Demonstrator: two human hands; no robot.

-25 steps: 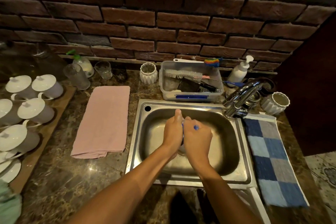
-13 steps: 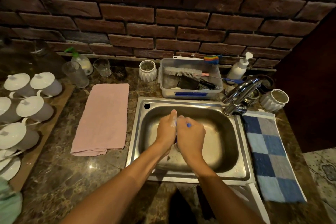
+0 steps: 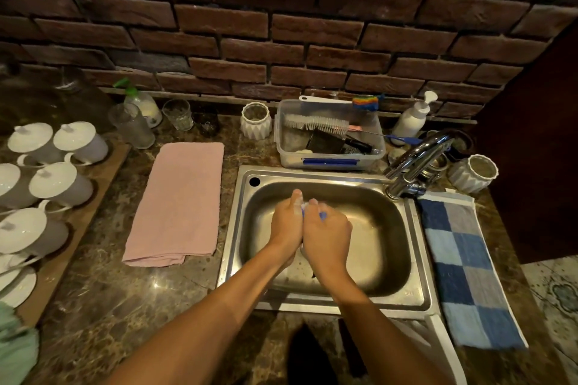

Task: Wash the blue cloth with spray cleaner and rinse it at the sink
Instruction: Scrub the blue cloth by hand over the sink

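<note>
Both hands are pressed together over the steel sink (image 3: 419, 262). My left hand (image 3: 286, 223) and my right hand (image 3: 328, 236) grip the blue cloth (image 3: 322, 215) bunched between them. Only small slivers of blue show between the fingers, with white foam on the fingertips. The rest of the cloth is hidden by the hands. The chrome faucet (image 3: 416, 162) stands at the sink's back right, with no water visibly running. A spray bottle (image 3: 140, 101) with a green trigger stands at the back left of the counter.
A pink towel (image 3: 178, 200) lies left of the sink, a blue checked towel (image 3: 463, 266) right of it. Behind the sink sits a clear tub (image 3: 328, 159) with brushes, beside a white pump bottle (image 3: 413, 117). White lidded cups (image 3: 59, 181) and glasses (image 3: 131, 125) fill the left counter.
The hands stay clasped on the cloth and shift slightly against each other in the sink. The view has tilted a little; nothing else moved.
</note>
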